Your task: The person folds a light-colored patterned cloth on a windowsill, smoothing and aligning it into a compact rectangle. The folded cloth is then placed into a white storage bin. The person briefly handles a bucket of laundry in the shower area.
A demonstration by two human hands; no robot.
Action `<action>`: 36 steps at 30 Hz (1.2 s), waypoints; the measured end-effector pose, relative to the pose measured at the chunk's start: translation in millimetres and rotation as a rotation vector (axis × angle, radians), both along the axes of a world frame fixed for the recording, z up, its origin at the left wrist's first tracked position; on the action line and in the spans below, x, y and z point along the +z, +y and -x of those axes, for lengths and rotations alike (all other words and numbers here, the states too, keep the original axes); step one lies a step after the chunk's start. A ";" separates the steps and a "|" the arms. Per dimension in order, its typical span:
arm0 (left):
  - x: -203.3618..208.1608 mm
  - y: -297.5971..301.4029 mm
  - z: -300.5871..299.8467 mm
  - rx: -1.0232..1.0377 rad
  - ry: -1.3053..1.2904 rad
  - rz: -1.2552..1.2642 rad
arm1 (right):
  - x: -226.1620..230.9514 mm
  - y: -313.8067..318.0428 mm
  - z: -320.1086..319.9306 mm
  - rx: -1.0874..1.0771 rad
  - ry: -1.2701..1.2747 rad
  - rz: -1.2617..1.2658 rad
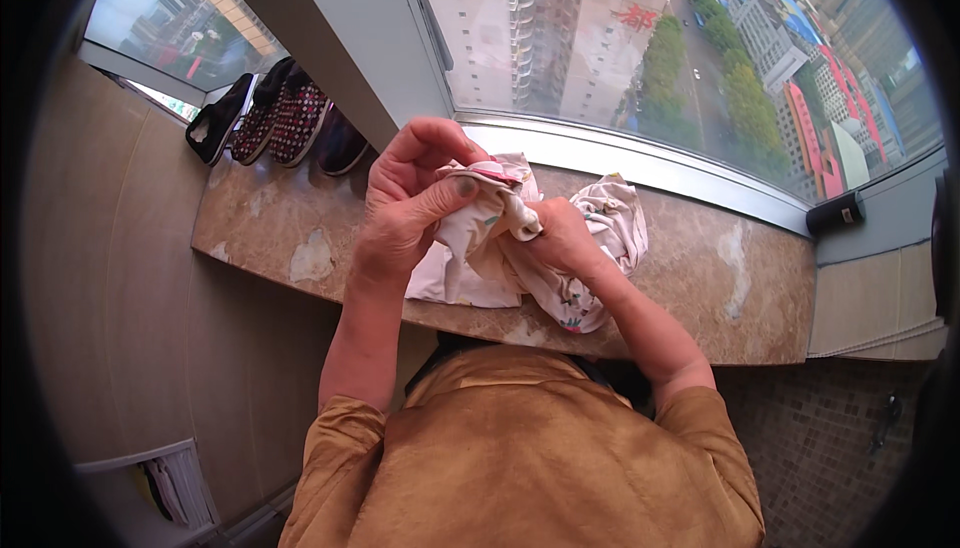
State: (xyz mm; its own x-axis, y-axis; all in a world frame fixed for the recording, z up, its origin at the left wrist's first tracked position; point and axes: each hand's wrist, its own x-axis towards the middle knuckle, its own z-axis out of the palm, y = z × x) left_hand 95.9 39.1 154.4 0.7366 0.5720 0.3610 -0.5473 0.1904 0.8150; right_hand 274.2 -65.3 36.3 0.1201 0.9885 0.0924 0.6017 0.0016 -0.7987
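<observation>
A pale pink garment [615, 218] with a small coloured print lies bunched on the brown marble sill [700, 293], and part of it is lifted in both hands. My left hand [410, 193] pinches a raised fold, where a strip of red or pink shows near the fingertips. Close beside it, my right hand [565, 238] grips the same cloth lower down, its fingertips partly hidden in the folds. A flatter pale piece of cloth [465, 283] rests on the sill beneath the hands; I cannot tell whether it belongs to the same garment.
Several dark shoes [285, 113], some spotted, stand at the sill's far left. A window [600, 38] runs behind the sill, overlooking buildings and a road. At the right end is a small black cylinder [835, 213]. Low on the left, a white holder [165, 493] contains papers or booklets.
</observation>
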 end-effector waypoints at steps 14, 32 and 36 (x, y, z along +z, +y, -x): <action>-110.5 -20.4 -30.9 -0.121 0.741 -0.190 | 44.5 -21.5 -24.8 -0.033 0.172 -0.113; 23.1 24.4 -72.4 0.430 0.274 -1.167 | 64.8 -78.7 -108.9 -0.561 -0.415 -0.416; 31.6 15.6 -76.6 0.618 0.158 -1.501 | 82.0 -88.6 -121.7 -0.579 -0.717 -0.587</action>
